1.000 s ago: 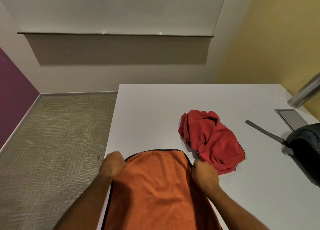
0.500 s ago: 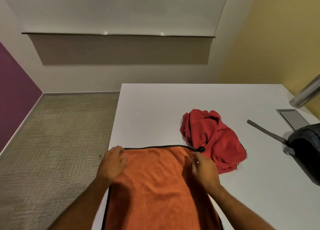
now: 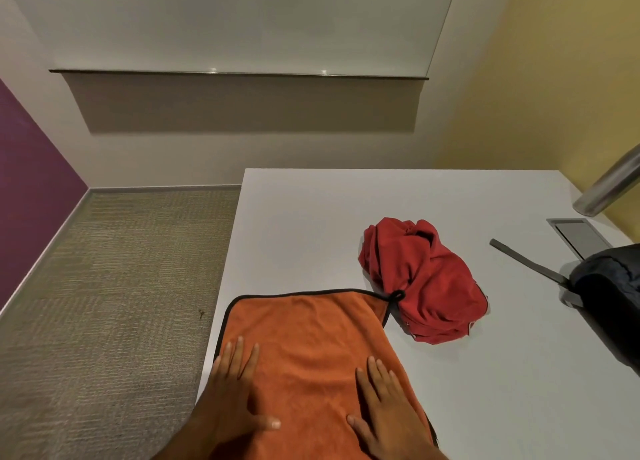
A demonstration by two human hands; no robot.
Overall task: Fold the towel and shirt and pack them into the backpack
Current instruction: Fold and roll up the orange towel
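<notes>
An orange towel (image 3: 308, 335) with a black hem and a small loop at its far right corner lies flat near the front left edge of the white table (image 3: 346, 217). My left hand (image 3: 232, 393) rests palm down on the towel's left side, fingers spread. Flat on its right side lies my right hand (image 3: 384, 407), also spread. A crumpled red shirt (image 3: 426, 279) sits just beyond the towel's far right corner, touching the loop. The dark backpack (image 3: 613, 296) lies at the table's right edge, partly out of view.
A grey strap (image 3: 526, 262) runs from the backpack toward the table's middle. A recessed metal panel (image 3: 578, 236) sits in the table at the far right, with a metal tube (image 3: 613, 185) above it. Carpeted floor (image 3: 114, 303) lies left of the table.
My hands let go of the towel's far corners and slid back toward me, now pressing flat on it. The towel's far edge lies spread out on the table.
</notes>
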